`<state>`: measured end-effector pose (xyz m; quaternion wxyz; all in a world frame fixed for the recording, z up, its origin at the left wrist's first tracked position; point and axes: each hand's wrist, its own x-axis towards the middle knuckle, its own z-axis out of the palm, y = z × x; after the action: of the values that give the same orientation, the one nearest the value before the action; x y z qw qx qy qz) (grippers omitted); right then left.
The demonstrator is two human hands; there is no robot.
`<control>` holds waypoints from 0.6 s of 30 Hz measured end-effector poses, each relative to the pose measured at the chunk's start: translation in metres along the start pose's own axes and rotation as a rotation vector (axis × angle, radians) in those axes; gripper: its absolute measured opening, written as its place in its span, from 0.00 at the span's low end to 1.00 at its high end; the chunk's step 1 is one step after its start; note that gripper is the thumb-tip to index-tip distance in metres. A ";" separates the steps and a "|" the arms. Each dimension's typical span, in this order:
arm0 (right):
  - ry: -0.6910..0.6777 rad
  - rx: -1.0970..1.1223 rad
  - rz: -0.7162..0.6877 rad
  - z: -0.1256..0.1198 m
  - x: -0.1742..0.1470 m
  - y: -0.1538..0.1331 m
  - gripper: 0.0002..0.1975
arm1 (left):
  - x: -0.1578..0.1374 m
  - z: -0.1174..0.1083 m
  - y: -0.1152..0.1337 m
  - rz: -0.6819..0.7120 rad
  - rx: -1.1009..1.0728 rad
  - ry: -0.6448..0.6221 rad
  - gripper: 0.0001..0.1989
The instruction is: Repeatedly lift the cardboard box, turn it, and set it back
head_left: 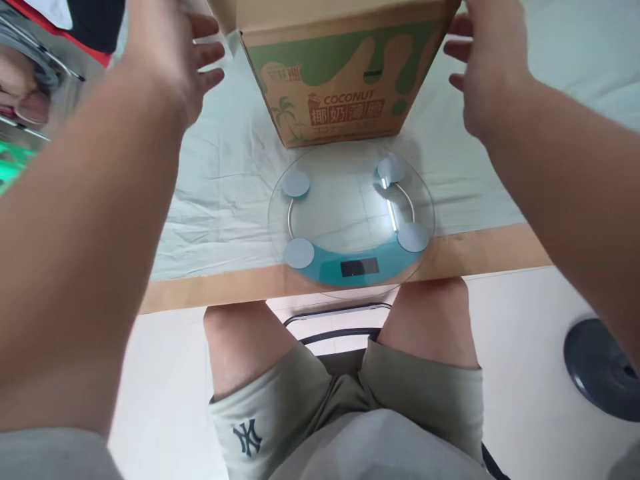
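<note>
A cardboard box [345, 87] with green print and the word COCONUT stands at the far edge of a round glass scale [340, 207]. The box's upper part runs out of the picture. Beside its left side is my left hand [185, 63], fingers spread and apart from the printed face. On the other side my right hand [487, 67] has its fingers apart, close to the box's right edge; whether they touch it I cannot tell. Both thumbs are hidden. Nothing shows in either hand. The scale has a teal strip with a dark display [359, 267], facing me.
A pale cloth [215, 220] covers the table, whose bare wooden front edge [480, 252] lies just above my knees. At the left are a metal rack [45, 47] and a green plastic thing [14, 160]. A black round base [603, 367] stands on the floor at right.
</note>
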<state>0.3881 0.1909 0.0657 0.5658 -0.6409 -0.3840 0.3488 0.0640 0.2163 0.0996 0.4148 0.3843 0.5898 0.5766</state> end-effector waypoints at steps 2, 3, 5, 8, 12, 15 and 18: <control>0.093 0.058 0.003 -0.030 -0.036 0.012 0.14 | -0.043 -0.024 -0.007 0.026 -0.063 0.015 0.31; 0.127 0.103 -0.029 -0.044 -0.058 0.023 0.12 | -0.069 -0.035 -0.016 0.071 -0.114 0.038 0.34; 0.140 0.192 -0.093 -0.067 -0.101 0.051 0.09 | -0.119 -0.055 -0.045 0.136 -0.200 0.057 0.32; 0.176 0.263 -0.130 -0.082 -0.144 0.089 0.21 | -0.169 -0.073 -0.091 0.126 -0.238 0.010 0.30; 0.201 0.275 -0.096 -0.076 -0.153 0.108 0.30 | -0.181 -0.079 -0.125 0.063 -0.234 -0.009 0.30; 0.200 0.265 -0.070 -0.071 -0.149 0.107 0.29 | -0.175 -0.081 -0.132 0.032 -0.196 -0.021 0.30; 0.181 0.235 -0.076 -0.070 -0.149 0.108 0.27 | -0.173 -0.082 -0.138 0.032 -0.147 -0.060 0.32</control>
<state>0.3918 0.0194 -0.0315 0.6820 -0.5841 -0.3118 0.3106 0.0539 0.0199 -0.0314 0.4501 0.3793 0.5268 0.6132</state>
